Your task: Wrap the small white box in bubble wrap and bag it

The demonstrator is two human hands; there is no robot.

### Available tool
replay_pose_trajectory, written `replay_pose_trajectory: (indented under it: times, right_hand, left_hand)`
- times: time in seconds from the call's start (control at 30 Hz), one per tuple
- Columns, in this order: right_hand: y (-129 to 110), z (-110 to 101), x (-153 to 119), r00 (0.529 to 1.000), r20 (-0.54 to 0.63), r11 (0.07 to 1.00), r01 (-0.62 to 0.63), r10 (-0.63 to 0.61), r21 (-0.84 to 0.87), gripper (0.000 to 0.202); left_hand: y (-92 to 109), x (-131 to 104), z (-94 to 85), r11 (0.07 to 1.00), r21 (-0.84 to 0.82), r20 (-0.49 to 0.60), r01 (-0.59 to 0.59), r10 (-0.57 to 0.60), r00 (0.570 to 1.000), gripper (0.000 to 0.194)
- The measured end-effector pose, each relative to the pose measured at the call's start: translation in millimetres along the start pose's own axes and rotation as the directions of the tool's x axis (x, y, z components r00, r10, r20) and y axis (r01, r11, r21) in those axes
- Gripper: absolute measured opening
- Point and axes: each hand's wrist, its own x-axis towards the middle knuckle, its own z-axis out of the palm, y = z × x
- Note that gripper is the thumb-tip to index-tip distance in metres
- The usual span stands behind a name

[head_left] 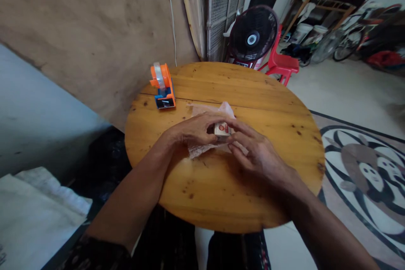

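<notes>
A small white box (222, 129) with red print sits on a crumpled sheet of clear bubble wrap (198, 150) at the middle of the table. From the left, my left hand (200, 128) curves round the box, its thumb at the near side and its fingers over the far side. My right hand (255, 148) grips the box's right side with bent fingers, and its lower fingers rest over the wrap. Part of the box and much of the wrap are hidden under both hands.
An orange and blue tape dispenser (164, 87) with a roll of clear tape stands at the table's back left. Behind the round wooden table (221, 202) are a black fan (252, 36) and a red chair (284, 62). A white sack (38, 215) lies at the lower left.
</notes>
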Motion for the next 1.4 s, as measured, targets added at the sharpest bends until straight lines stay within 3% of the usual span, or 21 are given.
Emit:
replay_pose_trajectory:
  times: [0.2, 0.4, 0.63, 0.8, 0.93, 1.0, 1.1, 1.2, 1.4]
  right_hand:
    - [4.3, 2.3, 2.6, 0.988, 0.003, 0.979, -0.156, 0.157, 0.127, 0.014]
    - [12.2, 5.2, 5.1, 0.982, -0.045, 0.956, -0.168, 0.184, 0.241, 0.011]
    - [16.2, 10.7, 11.6, 0.941, -0.103, 0.883, -0.26, 0.323, 0.392, 0.018]
    - [18.6, 11.7, 14.7, 0.912, -0.031, 0.803, -0.342, 0.408, 0.488, 0.025]
    - [26.6, 2.6, 7.2, 0.917, 0.13, 0.819, -0.395, 0.376, 0.416, 0.064]
    - [31.4, 0.1, 3.0, 0.923, 0.167, 0.844, -0.385, 0.347, 0.374, 0.073]
    - [36.8, 2.0, 1.4, 0.917, 0.12, 0.82, -0.395, 0.38, 0.414, 0.054]
    - [38.0, 5.9, 5.3, 0.887, 0.057, 0.734, -0.414, 0.459, 0.538, 0.026]
    - [35.2, 9.9, 10.7, 0.818, 0.059, 0.559, -0.441, 0.572, 0.702, 0.026]
  left_hand:
    - [-0.5, -2.9, -4.8, 0.984, -0.147, 0.01, 0.102, -0.101, 0.995, 0.049]
    - [4.0, -8.0, -14.1, 0.973, -0.171, -0.082, 0.157, -0.173, 0.982, 0.043]
    - [10.3, -7.8, -9.7, 0.988, 0.059, -0.113, 0.144, -0.136, 0.984, 0.037]
    - [7.0, -5.4, -3.3, 0.99, 0.038, -0.157, 0.133, -0.126, 0.98, 0.017]
    - [8.0, -5.5, -2.7, 0.975, 0.07, -0.204, 0.213, -0.195, 0.959, 0.015]
    - [7.9, -5.5, -3.3, 0.968, 0.096, -0.204, 0.231, -0.208, 0.957, 0.013]
    - [6.9, -5.0, -4.1, 0.954, 0.123, -0.189, 0.274, -0.248, 0.95, 0.014]
    - [7.0, -4.1, -4.2, 0.941, 0.114, -0.188, 0.319, -0.295, 0.937, 0.019]
    - [5.6, -3.5, -2.2, 0.939, 0.078, -0.251, 0.335, -0.306, 0.918, 0.016]
